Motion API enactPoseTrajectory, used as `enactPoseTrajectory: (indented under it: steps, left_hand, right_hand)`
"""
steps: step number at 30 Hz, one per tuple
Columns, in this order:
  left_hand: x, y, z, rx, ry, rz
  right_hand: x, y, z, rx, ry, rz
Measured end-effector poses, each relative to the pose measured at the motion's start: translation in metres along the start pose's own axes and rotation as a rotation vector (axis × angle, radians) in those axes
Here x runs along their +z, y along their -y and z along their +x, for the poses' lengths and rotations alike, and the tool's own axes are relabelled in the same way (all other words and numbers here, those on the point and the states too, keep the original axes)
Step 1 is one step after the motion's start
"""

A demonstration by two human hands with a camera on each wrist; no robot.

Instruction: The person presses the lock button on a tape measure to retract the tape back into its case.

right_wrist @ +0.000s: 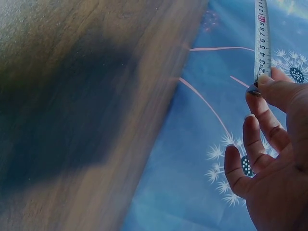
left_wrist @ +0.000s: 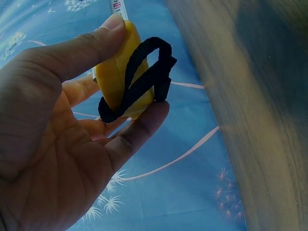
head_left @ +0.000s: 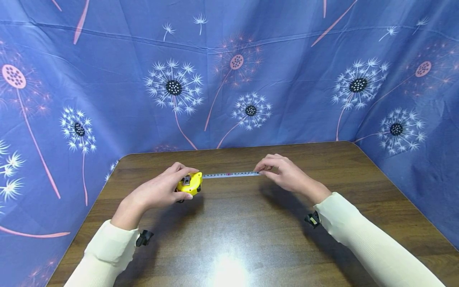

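Observation:
My left hand grips a yellow tape measure by its case, thumb on one side and fingers on the other. A black wrist strap is looped at the case in the left wrist view. The white blade stretches out to the right, level and straight, with black numbers and a red mark on it. At its far end my right hand pinches the tip between thumb and index finger. In the right wrist view the dark end hook shows at those fingertips, with the other fingers loosely curled.
Beneath both hands is a brown wood-grain table, with hand shadows and a bright glare patch at the front. A blue curtain with dandelion prints hangs behind and along both sides. Small black devices sit at the cuffs.

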State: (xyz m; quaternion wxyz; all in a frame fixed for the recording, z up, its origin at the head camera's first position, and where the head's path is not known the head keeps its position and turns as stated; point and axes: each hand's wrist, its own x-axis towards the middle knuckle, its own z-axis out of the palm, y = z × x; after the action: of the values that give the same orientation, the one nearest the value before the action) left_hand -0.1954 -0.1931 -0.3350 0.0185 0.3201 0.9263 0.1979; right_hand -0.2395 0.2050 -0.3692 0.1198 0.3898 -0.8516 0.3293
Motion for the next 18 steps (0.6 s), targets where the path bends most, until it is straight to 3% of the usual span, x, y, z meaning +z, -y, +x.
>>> enactPoseTrajectory:
  steps: [18]
  left_hand:
    - [0.0020,-0.0001,0.0005,0.002,-0.028,-0.020]
  right_hand:
    - [0.0026,0.0019,0.0028,0.007,-0.006,0.008]
